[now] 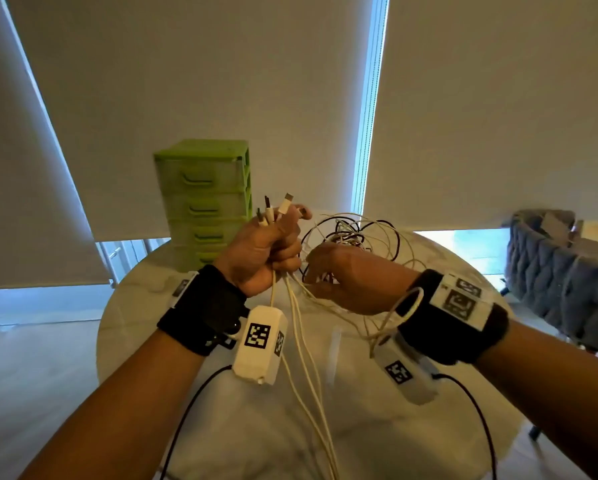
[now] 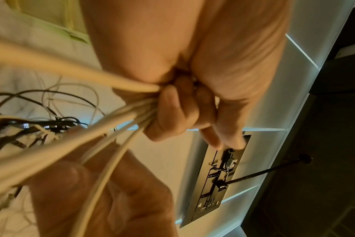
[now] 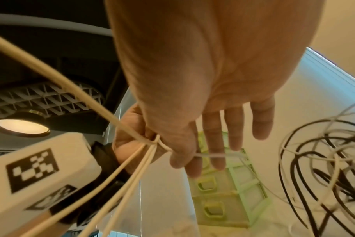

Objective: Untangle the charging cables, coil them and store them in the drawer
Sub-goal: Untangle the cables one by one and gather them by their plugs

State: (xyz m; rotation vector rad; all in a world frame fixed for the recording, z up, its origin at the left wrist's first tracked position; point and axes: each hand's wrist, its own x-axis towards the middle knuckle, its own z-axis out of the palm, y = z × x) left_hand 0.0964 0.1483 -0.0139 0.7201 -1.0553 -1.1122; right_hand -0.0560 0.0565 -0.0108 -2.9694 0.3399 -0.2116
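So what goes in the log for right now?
left hand: grips cable ends | right hand: fingers straight, among white cables | tangle: on table | drawers: closed

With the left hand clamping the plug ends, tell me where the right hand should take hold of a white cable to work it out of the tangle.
Probably pinch one white cable just below the left hand, where the strands leave the fist parallel and separate. Come from the right hand side, thumb against fingertips, then slide along it toward the tangle on the table. Grabbing inside the knotted loops would likely tighten them.
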